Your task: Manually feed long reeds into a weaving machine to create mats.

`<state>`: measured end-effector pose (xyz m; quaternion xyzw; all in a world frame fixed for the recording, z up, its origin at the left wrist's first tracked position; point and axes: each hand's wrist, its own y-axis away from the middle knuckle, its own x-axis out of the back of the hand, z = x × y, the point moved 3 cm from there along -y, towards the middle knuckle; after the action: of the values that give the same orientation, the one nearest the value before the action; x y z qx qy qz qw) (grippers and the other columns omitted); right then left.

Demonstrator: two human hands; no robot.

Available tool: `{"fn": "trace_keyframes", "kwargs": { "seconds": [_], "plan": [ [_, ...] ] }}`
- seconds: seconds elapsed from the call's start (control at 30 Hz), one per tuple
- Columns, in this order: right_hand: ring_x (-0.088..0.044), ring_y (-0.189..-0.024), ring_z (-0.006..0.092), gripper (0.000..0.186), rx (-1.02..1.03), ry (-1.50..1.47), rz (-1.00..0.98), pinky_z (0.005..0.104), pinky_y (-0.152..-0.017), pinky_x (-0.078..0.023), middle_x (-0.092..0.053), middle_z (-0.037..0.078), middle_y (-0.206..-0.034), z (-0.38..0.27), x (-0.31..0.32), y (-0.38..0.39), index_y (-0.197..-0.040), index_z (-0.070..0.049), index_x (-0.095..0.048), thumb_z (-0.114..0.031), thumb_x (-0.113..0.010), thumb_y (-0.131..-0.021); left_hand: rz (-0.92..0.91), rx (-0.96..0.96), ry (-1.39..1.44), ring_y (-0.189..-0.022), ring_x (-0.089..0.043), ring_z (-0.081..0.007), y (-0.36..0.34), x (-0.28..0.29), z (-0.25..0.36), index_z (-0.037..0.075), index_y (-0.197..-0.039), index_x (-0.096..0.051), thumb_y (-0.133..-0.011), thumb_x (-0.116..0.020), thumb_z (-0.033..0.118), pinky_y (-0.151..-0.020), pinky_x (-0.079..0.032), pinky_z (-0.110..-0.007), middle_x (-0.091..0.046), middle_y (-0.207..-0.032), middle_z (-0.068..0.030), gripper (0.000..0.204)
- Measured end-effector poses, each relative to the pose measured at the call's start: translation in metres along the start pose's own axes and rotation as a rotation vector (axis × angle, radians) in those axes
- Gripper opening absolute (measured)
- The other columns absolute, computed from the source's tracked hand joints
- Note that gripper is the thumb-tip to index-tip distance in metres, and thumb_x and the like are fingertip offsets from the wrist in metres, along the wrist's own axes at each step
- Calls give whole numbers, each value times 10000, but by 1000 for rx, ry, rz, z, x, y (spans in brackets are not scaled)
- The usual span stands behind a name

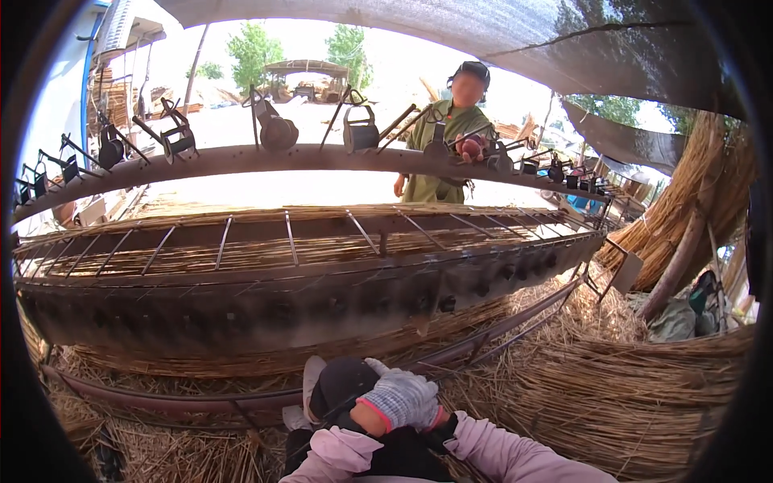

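Observation:
My left hand [398,402], in a grey knit glove with a pink cuff, lies folded over my right hand [415,386], also gloved, above my dark-clad lap and knee [338,378]; the fingers of both are too bunched to tell apart. Just beyond my knees runs a long metal loom frame [241,298], with straw laid along it beneath a row of thin crossbars [291,237]. Above it, a curved rusty beam [338,161] carries several black spool holders [360,129] with short rods.
A person [435,181] in olive green stands behind the beam, one hand [471,153] at it. Reed bundles [692,201] lean on poles at right; a straw stack [612,386] lies at lower right. Loose straw covers the ground. A shade cloth [612,56] hangs overhead.

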<state>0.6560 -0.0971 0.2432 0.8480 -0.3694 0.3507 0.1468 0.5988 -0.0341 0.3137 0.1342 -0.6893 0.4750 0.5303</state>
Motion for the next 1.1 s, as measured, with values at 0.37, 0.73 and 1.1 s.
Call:
{"fn": "trace_keyframes", "kwargs": {
  "seconds": [0.37,0.73,1.1],
  "plan": [
    [-618,-1191,223,547,417,-156,-101,370,-1032,-489,-636,110,-1300,114,-66,-27,-1372,-99,-585,-373,-647,-903,291,150,79,-1007,-673,-277,39,-4,-40,117,-979,-733,-801,-696,282,-1013,-479,-451,-719,-998,-63,246],
    [-609,-1229,288,719,276,-190,213,376,-1043,-496,-596,176,-1381,-15,128,-37,-1447,-38,-494,-273,-824,-852,492,265,141,-1039,-673,-290,50,4,-31,92,-1070,-717,-818,-755,213,-1027,-482,-478,-714,-1047,-89,283],
    [-574,-1260,289,482,721,335,473,393,-1092,-435,-623,137,-1324,-103,63,-48,-1331,-59,-612,-122,-750,-874,235,278,94,-1338,-527,-311,141,-5,-11,75,-1339,-611,-915,-657,319,-1178,-352,-497,-567,-1427,-123,491]
  ]
}}
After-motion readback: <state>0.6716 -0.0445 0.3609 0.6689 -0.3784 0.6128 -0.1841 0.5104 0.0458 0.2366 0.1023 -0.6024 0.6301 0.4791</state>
